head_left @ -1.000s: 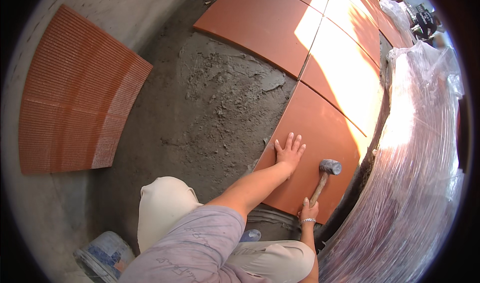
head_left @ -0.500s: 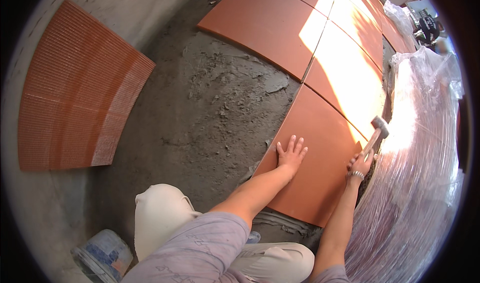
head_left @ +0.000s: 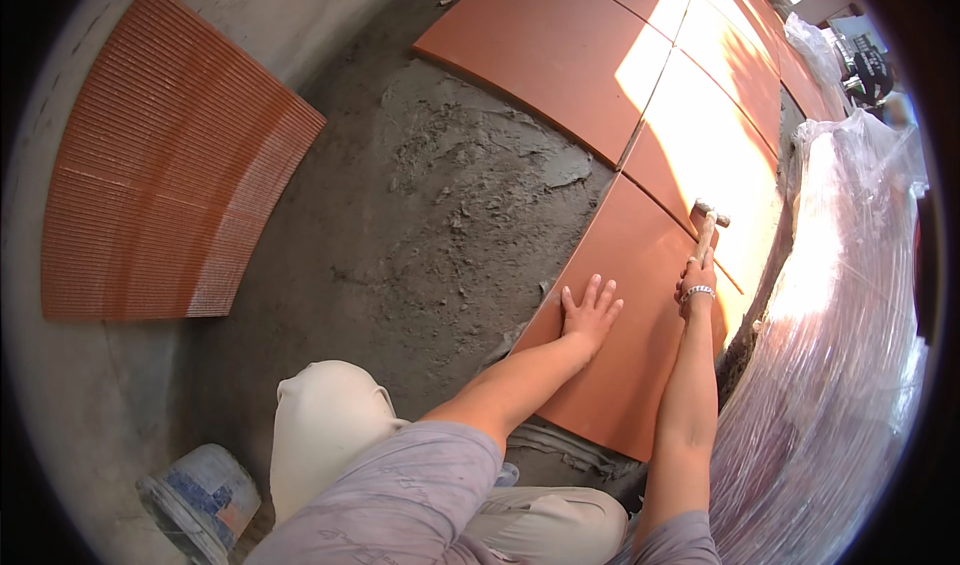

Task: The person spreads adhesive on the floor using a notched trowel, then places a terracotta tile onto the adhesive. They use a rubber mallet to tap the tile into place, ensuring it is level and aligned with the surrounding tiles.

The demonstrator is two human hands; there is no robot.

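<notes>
My left hand lies flat with spread fingers on a terracotta floor tile, near its left edge. My right hand grips the wooden handle of a short hammer and wears a metal bracelet at the wrist. The hammer's head is over the far right part of this tile, close to the joint with the sunlit tile beyond. Whether the head touches the surface, I cannot tell. Grey wet mortar spreads along the tile's left side and also shows under its near edge.
A ribbed terracotta tile leans against the wall on the left. Below it stands a mortar-stained bucket. Plastic-wrapped stacked goods line the right side. More laid tiles stretch away at the far side, partly in sunlight.
My right hand has moved left and away from me, bringing the hammer from beside the wrapped stack to over the tile joint. My left hand stays flat on the tile. The view has shifted slightly.
</notes>
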